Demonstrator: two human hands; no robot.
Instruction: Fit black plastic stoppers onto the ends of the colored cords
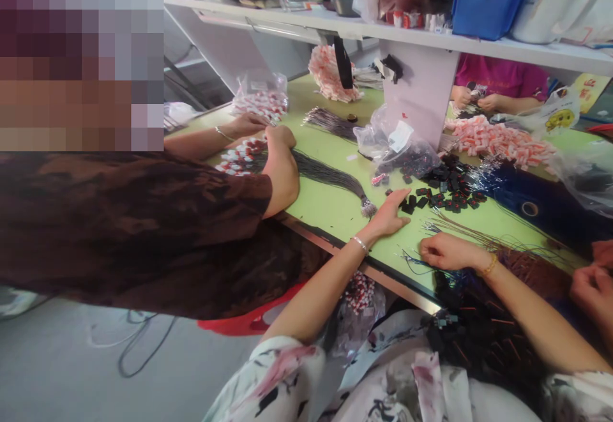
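My left hand (pixel 389 215) reaches over the green tabletop with its fingers stretched out and apart, beside the near-left edge of a pile of small black connector housings (pixel 450 186). To its right, my right hand (pixel 449 253) is closed, the fingers curled in; whatever they may hold is hidden. Blue wires (pixel 412 261) with bare metal ends lie by its fingertips. Brown wires (pixel 472 230) stretch along behind that hand. Below my right forearm rests a dark heap of black housings with wires (pixel 483 326), close to my lap.
At left, a co-worker's arms (pixel 282 166) reach over a bundle of dark wires (pixel 330 176). Another person's hand (pixel 594 288) is at the right edge. A clear plastic bag (pixel 397 144) lies behind the housings. Pink-white connectors (pixel 502 141) are piled farther back, under a shelf (pixel 483 44).
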